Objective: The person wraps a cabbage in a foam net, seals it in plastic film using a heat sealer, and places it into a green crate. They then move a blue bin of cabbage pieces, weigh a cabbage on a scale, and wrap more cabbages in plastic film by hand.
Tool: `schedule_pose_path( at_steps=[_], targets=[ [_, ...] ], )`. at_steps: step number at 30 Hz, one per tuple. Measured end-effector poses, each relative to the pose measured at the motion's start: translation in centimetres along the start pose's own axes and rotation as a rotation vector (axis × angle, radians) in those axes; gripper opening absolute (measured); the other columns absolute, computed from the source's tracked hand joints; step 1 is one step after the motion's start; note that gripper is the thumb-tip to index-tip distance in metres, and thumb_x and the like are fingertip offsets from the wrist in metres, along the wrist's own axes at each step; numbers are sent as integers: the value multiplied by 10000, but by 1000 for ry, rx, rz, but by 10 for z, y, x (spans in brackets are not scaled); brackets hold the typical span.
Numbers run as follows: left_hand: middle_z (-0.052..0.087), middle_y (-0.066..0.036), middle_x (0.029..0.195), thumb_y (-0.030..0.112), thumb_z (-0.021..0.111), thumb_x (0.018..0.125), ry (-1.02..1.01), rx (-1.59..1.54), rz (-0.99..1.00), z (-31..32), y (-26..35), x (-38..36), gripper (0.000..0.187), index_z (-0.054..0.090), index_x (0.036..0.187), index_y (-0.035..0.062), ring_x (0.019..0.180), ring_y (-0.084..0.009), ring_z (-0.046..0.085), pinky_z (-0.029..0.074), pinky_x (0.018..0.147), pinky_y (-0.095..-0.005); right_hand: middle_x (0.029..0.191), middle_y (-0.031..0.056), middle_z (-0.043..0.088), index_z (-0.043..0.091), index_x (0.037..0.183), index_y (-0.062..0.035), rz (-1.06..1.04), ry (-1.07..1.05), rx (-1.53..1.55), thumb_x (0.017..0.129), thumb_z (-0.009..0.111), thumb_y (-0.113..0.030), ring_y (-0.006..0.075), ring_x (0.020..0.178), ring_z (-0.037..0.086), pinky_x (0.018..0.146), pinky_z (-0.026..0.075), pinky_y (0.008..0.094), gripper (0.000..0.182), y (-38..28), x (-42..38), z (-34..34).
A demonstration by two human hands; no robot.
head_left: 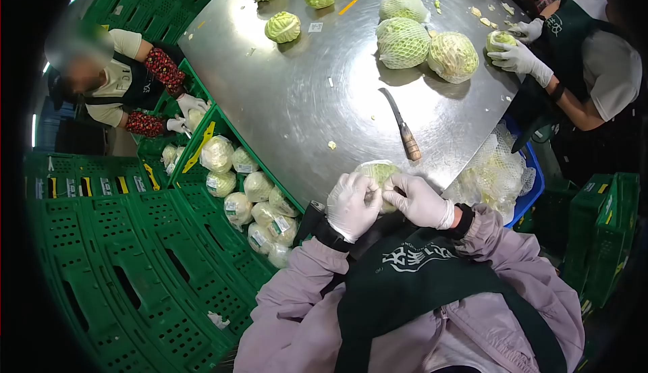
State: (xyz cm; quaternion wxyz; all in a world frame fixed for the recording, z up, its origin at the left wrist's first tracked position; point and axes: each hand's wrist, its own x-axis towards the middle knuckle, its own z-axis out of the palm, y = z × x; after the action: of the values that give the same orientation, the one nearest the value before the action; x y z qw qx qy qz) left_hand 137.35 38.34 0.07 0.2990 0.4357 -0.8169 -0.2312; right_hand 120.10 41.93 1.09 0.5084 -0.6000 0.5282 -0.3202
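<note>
A pale green cabbage point(378, 170) sits at the near edge of the metal table, right in front of my body. My left hand point(354, 206), in a white glove, is closed in a pinch at the cabbage's left side. From the right, my right hand point(420, 202), gloved too, pinches close to the cabbage's front. What lies between the fingertips is too small to make out. The hands hide the lower part of the cabbage. Just beyond them lies a curved knife point(399, 125) with a wooden handle pointing toward me.
Net-covered cabbages point(403, 42) and bare cabbages point(282, 27) stand farther up the metal table point(290, 110). A green crate point(236, 129) at left holds several wrapped cabbages point(257, 187). Netting fills a blue bin point(538, 177) at right. Co-workers point(611, 63) handle cabbages on both sides.
</note>
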Motion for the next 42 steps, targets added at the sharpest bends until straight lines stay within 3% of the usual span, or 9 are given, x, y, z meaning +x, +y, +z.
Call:
schedule_pose_path(
  at_steps=[10,16,17,19,21,25,29,37,42],
  targets=[
    [498,-21,581,12,613,765,296,-279,-551,17,-77,-25,143,485,711,48,513,-86,483,410,488,-256,764,40,537,524,866,-47,121,-178,320,920,539,-136,118,721,497,682,433,272,105,12,-53,-26],
    [505,7,660,8,594,820,409,-420,-743,-9,-117,-68,128,499,741,40,588,-60,478,409,539,-217,842,17,568,542,913,-45,76,515,573,866,535,-23,123,795,563,720,456,265,52,51,-117,-113],
    [507,6,675,11,591,838,380,-410,-764,-17,-131,-81,126,499,756,38,618,-68,495,419,566,-218,851,26,572,548,920,-42,75,654,960,826,542,22,130,823,574,739,460,268,113,57,-132,-135],
    [510,4,689,14,594,847,417,-523,-762,-34,-136,-91,120,503,773,39,631,-73,502,424,577,-222,872,29,582,554,931,-35,409,397,274,756,569,42,156,881,587,764,468,284,192,74,-155,-160],
    [515,4,706,19,598,850,412,-529,-637,-32,-122,-85,117,504,783,42,644,-70,503,423,583,-223,835,98,605,572,922,-18,309,184,-521,766,627,-34,194,790,609,718,462,266,166,97,-157,-139],
    [500,41,707,31,623,844,391,-578,-551,-12,-76,-53,128,511,801,74,604,-41,434,371,553,-193,706,73,579,598,966,-32,386,79,-323,789,659,-92,193,622,547,589,443,305,196,46,-84,-70],
    [530,9,710,12,624,826,386,-533,-518,1,-62,-48,129,510,789,59,633,-60,485,416,568,-217,771,63,529,593,1079,-15,-63,315,-52,819,651,-97,138,686,536,638,447,247,278,20,-3,-15],
    [526,-94,739,-53,618,754,170,-250,-154,-2,-49,-43,179,481,792,54,656,-242,545,454,623,-312,1106,120,519,562,1177,-93,-483,125,-287,780,656,-108,278,911,554,805,462,363,409,-14,78,14],
    [536,-38,807,-69,563,835,142,-535,-326,-16,-50,-45,140,477,831,42,699,-104,522,432,651,-230,1011,101,568,558,853,-59,-488,-179,-288,796,618,-102,312,942,560,786,464,379,93,5,87,-2]
  ],
)
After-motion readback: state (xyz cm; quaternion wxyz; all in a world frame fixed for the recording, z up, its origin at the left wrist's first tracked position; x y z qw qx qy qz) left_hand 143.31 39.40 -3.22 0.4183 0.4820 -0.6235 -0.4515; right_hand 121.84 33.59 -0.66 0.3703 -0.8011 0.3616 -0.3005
